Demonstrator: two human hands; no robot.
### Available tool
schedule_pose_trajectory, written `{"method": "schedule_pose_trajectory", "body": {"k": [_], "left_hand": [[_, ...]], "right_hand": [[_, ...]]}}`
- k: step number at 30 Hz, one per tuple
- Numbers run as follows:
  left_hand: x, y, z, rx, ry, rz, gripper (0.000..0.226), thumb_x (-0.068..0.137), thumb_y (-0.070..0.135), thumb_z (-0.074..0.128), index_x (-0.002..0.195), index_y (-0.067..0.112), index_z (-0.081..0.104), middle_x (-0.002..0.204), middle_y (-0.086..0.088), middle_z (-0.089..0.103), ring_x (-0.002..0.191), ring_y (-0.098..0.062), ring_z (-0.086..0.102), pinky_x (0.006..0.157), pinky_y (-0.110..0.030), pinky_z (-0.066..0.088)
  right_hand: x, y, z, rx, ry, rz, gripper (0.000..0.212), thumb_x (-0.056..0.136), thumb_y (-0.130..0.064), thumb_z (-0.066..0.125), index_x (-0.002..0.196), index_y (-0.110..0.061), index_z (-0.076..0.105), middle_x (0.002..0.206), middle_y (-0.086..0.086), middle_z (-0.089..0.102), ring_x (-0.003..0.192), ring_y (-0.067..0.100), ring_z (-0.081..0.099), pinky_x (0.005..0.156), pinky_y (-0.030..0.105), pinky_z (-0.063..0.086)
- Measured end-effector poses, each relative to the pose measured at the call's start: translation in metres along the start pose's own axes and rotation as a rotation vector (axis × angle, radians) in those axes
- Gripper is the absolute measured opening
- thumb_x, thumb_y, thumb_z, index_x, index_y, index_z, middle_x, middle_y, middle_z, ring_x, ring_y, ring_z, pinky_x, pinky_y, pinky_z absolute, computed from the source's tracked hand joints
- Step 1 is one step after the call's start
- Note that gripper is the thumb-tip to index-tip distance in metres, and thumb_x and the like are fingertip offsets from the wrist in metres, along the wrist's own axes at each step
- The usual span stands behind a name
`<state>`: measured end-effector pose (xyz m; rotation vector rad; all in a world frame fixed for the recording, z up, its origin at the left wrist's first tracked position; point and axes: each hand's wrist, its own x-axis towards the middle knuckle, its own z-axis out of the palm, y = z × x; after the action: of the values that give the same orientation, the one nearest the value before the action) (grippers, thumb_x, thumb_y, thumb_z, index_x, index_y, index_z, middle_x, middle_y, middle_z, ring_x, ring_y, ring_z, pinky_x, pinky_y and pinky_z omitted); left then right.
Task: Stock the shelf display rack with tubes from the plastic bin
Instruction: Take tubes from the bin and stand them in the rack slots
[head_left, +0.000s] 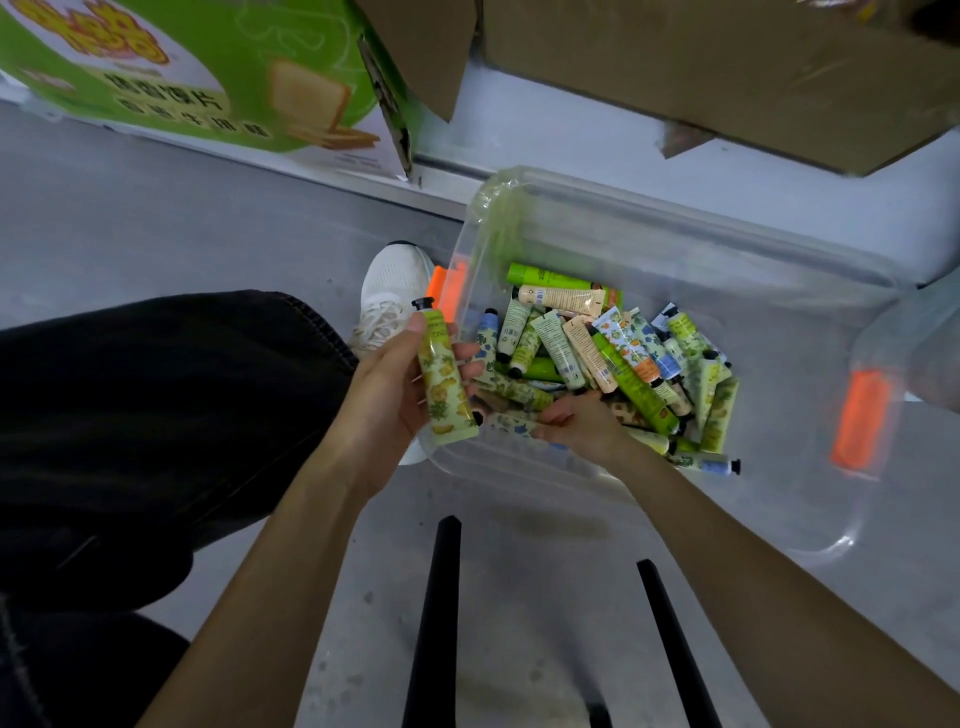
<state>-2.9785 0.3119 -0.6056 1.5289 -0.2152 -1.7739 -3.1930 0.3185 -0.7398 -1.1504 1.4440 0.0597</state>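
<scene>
Lying jumbled in plastic bin: tubes

Place: a shop or its stockroom, seen down at floor level.
Goods: many small printed tubes, several to a design, heaped loose in a clear plastic bin.
Cartons: a green carton printed with sliced toast; beside it a brown cardboard box, flaps open.
Floor: bare, grey.

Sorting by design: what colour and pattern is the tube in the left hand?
The tube: pale green, yellow plant prints, black cap; head view.
</scene>
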Motion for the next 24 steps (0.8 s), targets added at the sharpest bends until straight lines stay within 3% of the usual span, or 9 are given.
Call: {"method": "schedule_pose_trajectory", "body": {"k": [2,5,7,8,10,12,18,21,24], "left_hand": [[0.000,-0.001,-0.002,0.015,-0.001,0.001,0.043,0.099,0.039,0.041,0.118,0.006,0.060,0.103,-0.012,0.071,0.094,-0.023,0.068,0.073,-0.034,0.059],[-0.002,-0.001,-0.003,0.036,0.005,-0.002,0.042,0.100,0.039,0.039,0.113,0.007,0.062,0.104,-0.012,0.071,0.095,-0.023,0.068,0.080,-0.035,0.058],[-0.002,-0.002,-0.003,0.042,0.005,-0.002,0.041,0.099,0.040,0.040,0.113,0.008,0.062,0.104,-0.012,0.071,0.095,-0.023,0.068,0.083,-0.037,0.056],[-0.003,-0.003,-0.003,0.046,0.007,-0.001,0.041,0.099,0.040,0.041,0.114,0.008,0.062,0.104,-0.012,0.071,0.096,-0.024,0.068,0.085,-0.038,0.055],[-0.003,-0.004,0.000,0.070,0.016,0.010,0.040,0.099,0.039,0.041,0.115,0.009,0.061,0.100,-0.009,0.073,0.095,-0.023,0.069,0.087,-0.039,0.055],[-0.004,-0.005,0.005,0.084,0.009,0.022,0.038,0.099,0.039,0.041,0.114,0.011,0.062,0.097,-0.007,0.074,0.093,-0.020,0.071,0.085,-0.037,0.056],[-0.007,-0.013,0.031,0.121,-0.014,0.042,0.035,0.099,0.040,0.042,0.115,0.015,0.060,0.100,-0.004,0.075,0.097,-0.019,0.070,0.077,-0.037,0.057],[-0.010,-0.018,0.043,0.111,-0.044,0.039,0.037,0.097,0.041,0.043,0.113,0.015,0.064,0.106,-0.007,0.073,0.100,-0.022,0.069,0.068,-0.033,0.058],[-0.016,-0.020,0.052,0.069,-0.117,0.062,0.050,0.086,0.049,0.045,0.120,0.016,0.061,0.116,-0.009,0.070,0.107,-0.022,0.067,0.083,-0.035,0.058]], "right_hand": [[0.001,0.000,0.001,-0.023,-0.012,-0.007,0.017,0.080,-0.014,0.075,0.091,-0.002,0.072,0.066,-0.007,0.060,0.065,0.006,0.054,0.058,0.008,0.038],[0.001,0.001,-0.001,-0.026,-0.014,-0.012,0.007,0.081,-0.015,0.074,0.085,-0.009,0.072,0.050,-0.019,0.057,0.057,-0.002,0.053,0.056,0.009,0.038],[-0.004,-0.002,-0.004,0.004,-0.027,-0.011,0.012,0.083,-0.012,0.071,0.088,-0.001,0.074,0.051,-0.015,0.058,0.054,0.000,0.052,0.060,0.018,0.040],[-0.009,-0.004,-0.007,0.029,-0.037,-0.004,0.012,0.084,-0.011,0.070,0.084,0.001,0.074,0.054,-0.003,0.057,0.053,0.004,0.049,0.061,0.024,0.040],[-0.022,-0.010,-0.016,0.122,-0.038,0.017,0.020,0.088,-0.013,0.066,0.070,-0.005,0.068,0.059,0.011,0.049,0.055,0.015,0.044,0.057,0.025,0.037],[-0.037,-0.015,-0.026,0.256,0.006,0.048,0.017,0.090,-0.018,0.064,0.074,-0.012,0.067,0.073,0.017,0.054,0.069,0.020,0.048,0.063,0.027,0.038],[-0.082,-0.046,-0.040,0.880,0.102,-0.012,0.014,0.091,-0.013,0.056,0.086,-0.014,0.069,0.098,0.006,0.063,0.088,0.015,0.058,0.077,0.027,0.046],[-0.095,-0.074,-0.031,1.013,0.118,-0.090,0.011,0.086,-0.014,0.059,0.077,-0.011,0.064,0.082,0.006,0.064,0.075,0.016,0.060,0.069,0.027,0.048],[-0.097,-0.093,-0.018,1.023,0.130,-0.151,0.013,0.075,-0.024,0.068,0.068,-0.014,0.064,0.076,0.011,0.063,0.070,0.020,0.056,0.070,0.032,0.045]]}}
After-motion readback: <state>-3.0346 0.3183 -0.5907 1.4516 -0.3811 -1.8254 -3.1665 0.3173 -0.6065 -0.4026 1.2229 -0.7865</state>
